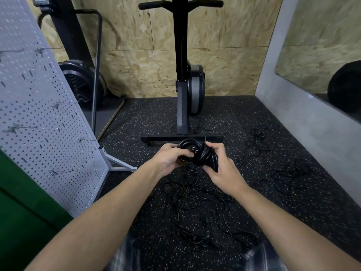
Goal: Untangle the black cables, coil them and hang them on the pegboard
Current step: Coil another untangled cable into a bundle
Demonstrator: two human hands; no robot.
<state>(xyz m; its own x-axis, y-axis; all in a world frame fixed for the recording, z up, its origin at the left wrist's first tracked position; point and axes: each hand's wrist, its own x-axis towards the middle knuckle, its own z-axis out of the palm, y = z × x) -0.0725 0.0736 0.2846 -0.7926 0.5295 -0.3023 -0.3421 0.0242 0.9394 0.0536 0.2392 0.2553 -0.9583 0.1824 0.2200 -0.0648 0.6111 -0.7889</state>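
Forearms [117, 202] reach over the floor tangle [195, 202], a coiled cable [192, 142] held between both hands.
Pegboard [39, 114] stands well off to my left, nearer my left hand [168, 159], whose fingers [183, 152] curl round the coil's left side; my right hand [222, 171] pinches the right side, fingers closed on it.

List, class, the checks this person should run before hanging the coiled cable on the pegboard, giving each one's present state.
1. Grip: left hand and right hand both hold the coil: ok.
2. Coil wound compact, plug showing at its middle: ok.
3. Coil free of the loose cables on the floor: cannot tell; strands run beneath the hands.
4. Bare hook on the pegboard: ok.
5. Floor cleared of cables: not ok.
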